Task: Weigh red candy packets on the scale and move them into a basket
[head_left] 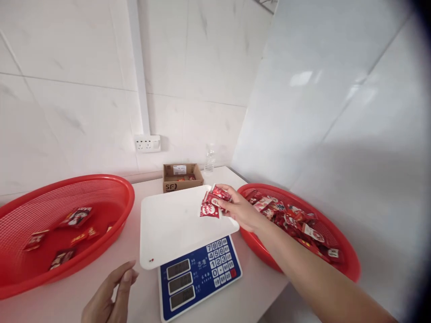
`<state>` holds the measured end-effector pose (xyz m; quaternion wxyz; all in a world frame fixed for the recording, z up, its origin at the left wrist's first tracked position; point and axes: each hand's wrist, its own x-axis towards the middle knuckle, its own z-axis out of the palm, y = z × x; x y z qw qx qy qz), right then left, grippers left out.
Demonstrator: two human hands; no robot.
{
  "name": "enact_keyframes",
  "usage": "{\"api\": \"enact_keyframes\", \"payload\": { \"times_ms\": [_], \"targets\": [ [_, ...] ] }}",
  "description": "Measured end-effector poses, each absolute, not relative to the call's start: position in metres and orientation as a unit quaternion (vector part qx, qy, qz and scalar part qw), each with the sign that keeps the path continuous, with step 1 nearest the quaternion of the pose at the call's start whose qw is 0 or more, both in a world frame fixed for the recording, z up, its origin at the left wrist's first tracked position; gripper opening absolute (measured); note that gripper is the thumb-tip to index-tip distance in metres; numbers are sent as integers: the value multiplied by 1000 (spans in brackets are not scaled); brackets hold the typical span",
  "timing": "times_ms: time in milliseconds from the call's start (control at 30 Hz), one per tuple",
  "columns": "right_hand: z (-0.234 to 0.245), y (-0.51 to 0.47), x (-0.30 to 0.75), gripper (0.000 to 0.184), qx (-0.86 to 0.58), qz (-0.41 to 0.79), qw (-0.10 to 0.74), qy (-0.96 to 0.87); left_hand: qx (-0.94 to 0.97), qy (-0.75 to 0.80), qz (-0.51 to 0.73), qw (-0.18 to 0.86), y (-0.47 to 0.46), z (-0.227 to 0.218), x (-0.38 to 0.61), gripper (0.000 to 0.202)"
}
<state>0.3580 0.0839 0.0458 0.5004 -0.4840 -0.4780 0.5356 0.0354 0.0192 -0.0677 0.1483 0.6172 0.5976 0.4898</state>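
Observation:
My right hand (pixel 244 211) is closed on a few small red snack packets (pixel 212 204) with white lettering, held over the right side of the white weighing tray (pixel 171 224). The tray sits on a digital scale with a blue keypad panel (pixel 202 273); its display digits are too faint to read. Beside the scale's front left, my left hand (pixel 112 291) has its thumb and fingers pressed together, with nothing visible in them. A red basket (pixel 352 264) under my right forearm holds many similar packets (pixel 292 220).
Another red basket (pixel 126 188) at the left contains several scattered packets (pixel 77 217). Behind the scale stand an open cardboard box (pixel 183 184) with some packets inside and a clear plastic bottle (pixel 210 159). A wall socket (pixel 147 143) is above the white table (pixel 222 175).

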Motion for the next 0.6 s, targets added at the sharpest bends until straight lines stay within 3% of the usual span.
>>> {"api": "enact_keyframes", "payload": {
  "times_ms": [167, 367, 600],
  "targets": [
    [31, 104, 305, 46, -464, 567, 470, -491, 621, 586, 503, 131, 15, -57, 37, 39],
    [27, 107, 312, 49, -522, 492, 473, -511, 635, 570, 504, 129, 12, -56, 37, 33],
    [45, 89, 342, 58, -541, 508, 342, -577, 643, 571, 497, 122, 12, -57, 38, 35]
  ]
}}
